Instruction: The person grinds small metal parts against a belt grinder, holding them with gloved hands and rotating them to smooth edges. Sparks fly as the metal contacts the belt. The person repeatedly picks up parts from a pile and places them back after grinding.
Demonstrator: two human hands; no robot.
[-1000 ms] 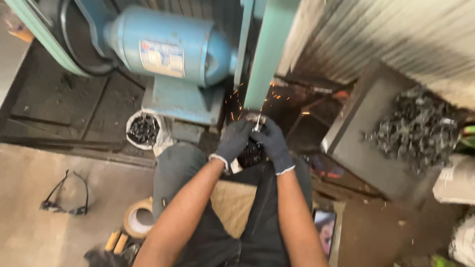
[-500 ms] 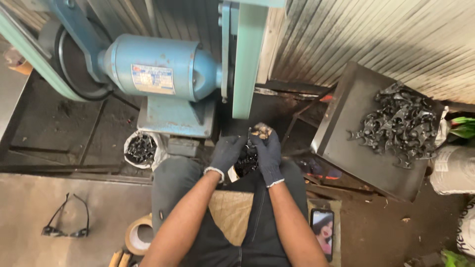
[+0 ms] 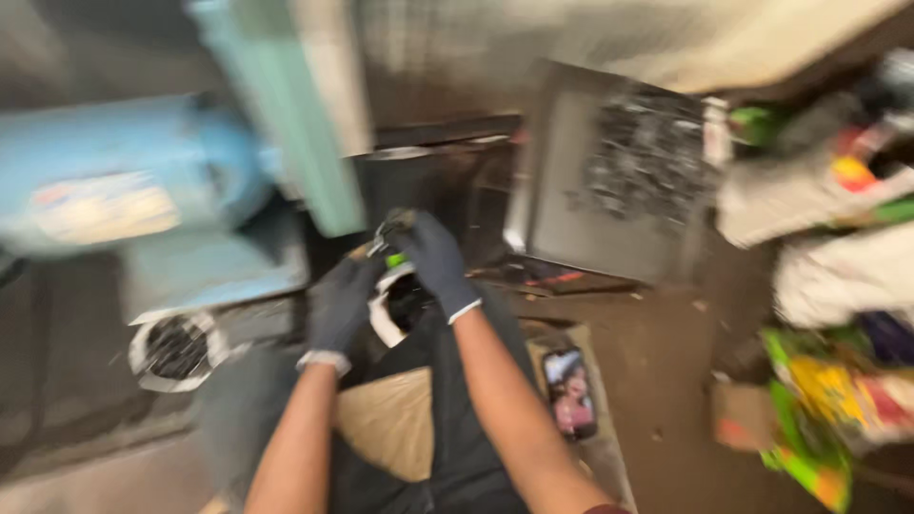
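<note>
Gloves: dark, with pale cuffs, worn on both hands; bare forearms came up from the near edge of the blurred head view.
Left hand (image 3: 341, 303): hung just left of a white container, its fingers curled downward; whether they gripped anything could not be told through the blur.
Right hand (image 3: 433, 259): sat just right of and slightly beyond the left one, fingers closed narrow on a small dark metal piece (image 3: 392, 228) pinched at the fingertips.
Small dark metal piece: held above the far rim of the white container, just near the lower end of the pale green upright.
White container (image 3: 384, 314): round, with dark contents, between the two hands and over the lap.
Blue motor housing (image 3: 114, 195): large and rounded, at the left, beside the pale green upright (image 3: 319, 124).
Second white container (image 3: 173, 350): on the floor near the left, also filled with dark bits.
Grey metal tray (image 3: 571, 228): tilted, to the far right of the hands, holding a heap of dark metal parts (image 3: 647, 152).
Phone (image 3: 571, 392): lay screen up on the floor, just right of the right forearm.
Cardboard sheet (image 3: 390, 424): lay under the lap, between the forearms.
Bags (image 3: 838, 247): white and brightly coloured, piled at the right edge.
</note>
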